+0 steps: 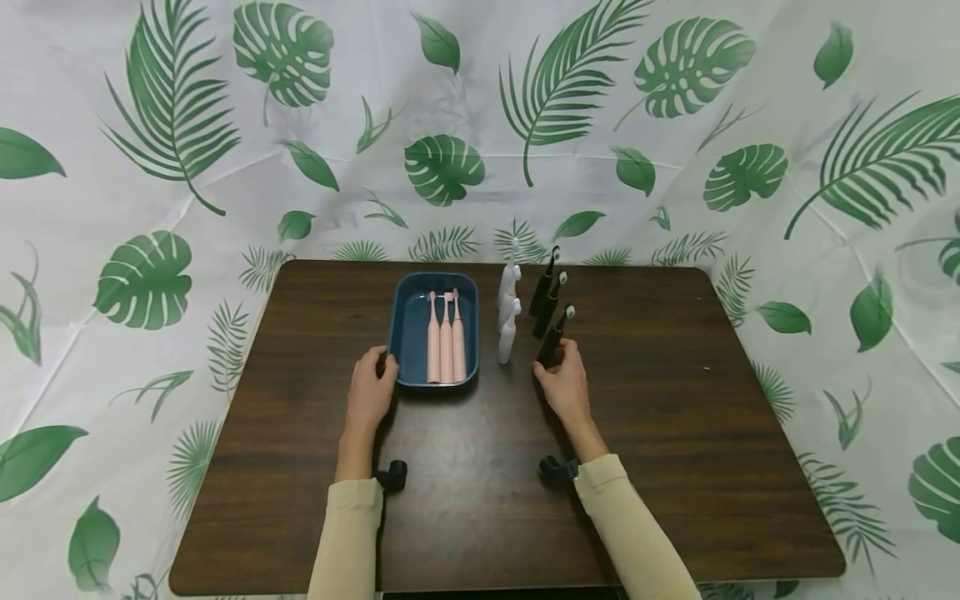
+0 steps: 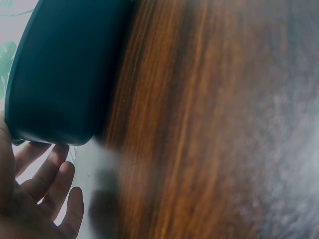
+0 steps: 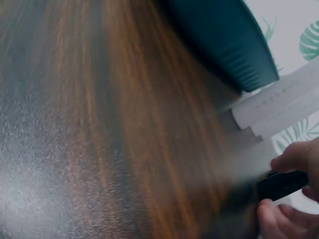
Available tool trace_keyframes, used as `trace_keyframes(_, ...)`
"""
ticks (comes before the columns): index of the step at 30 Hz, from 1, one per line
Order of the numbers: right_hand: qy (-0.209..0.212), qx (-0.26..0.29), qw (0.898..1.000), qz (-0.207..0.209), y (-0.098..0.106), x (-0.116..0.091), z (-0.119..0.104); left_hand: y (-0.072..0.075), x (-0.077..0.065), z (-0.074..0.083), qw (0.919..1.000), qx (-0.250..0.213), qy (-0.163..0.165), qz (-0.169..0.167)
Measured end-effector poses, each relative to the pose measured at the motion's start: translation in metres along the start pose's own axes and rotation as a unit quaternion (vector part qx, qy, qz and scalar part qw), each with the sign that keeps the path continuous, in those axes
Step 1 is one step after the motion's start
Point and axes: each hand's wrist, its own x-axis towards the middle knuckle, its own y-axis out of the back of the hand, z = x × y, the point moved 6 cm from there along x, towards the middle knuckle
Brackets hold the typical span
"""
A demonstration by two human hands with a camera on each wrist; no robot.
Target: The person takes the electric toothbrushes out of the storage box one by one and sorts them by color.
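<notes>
A dark blue tray (image 1: 412,333) holds three pink electric toothbrushes (image 1: 446,350) lying side by side, heads toward the back. My left hand (image 1: 369,387) grips the tray's near left corner. In the left wrist view, its fingers curve beside the tray's outer wall (image 2: 65,69). My right hand (image 1: 566,383) pinches the nearest black electric toothbrush (image 1: 553,337) low on its handle, between thumb and fingers. The right wrist view shows the black handle (image 3: 279,185) there, its upper part cut off. Two other black toothbrushes (image 1: 547,312) stand upright behind it.
Three white electric toothbrushes (image 1: 507,337) stand in a row between the tray and the black ones. The brown wooden table (image 1: 675,458) has its back edge against a white, leaf-printed cloth (image 1: 360,200). A tiny pale speck (image 1: 707,367) lies at the right.
</notes>
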Motion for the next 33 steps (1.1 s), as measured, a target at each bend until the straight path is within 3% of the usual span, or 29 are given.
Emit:
trace_keyframes(8,-0.067,-0.061,0.994,-0.057,0.010,-0.015,0.004,-0.001,0.000,-0.001,0.9999,-0.012,0.002,0.003)
trace_keyframes(13,-0.065,-0.092,0.988,-0.107,0.011,-0.034,-0.001,-0.001,0.000,-0.001,0.9998,-0.017,0.004,0.003)
trace_keyframes(19,-0.030,-0.066,0.994,-0.087,0.008,-0.043,-0.018,-0.002,-0.001,0.000,0.9999,-0.014,-0.001,0.000)
trace_keyframes(24,0.017,-0.055,0.995,-0.085,-0.004,-0.046,-0.052,0.000,-0.002,-0.001,0.9999,-0.013,-0.001,0.004)
trace_keyframes(33,0.158,-0.112,0.978,-0.076,-0.049,-0.045,-0.119,0.000,-0.003,-0.001,1.0000,0.000,-0.001,-0.007)
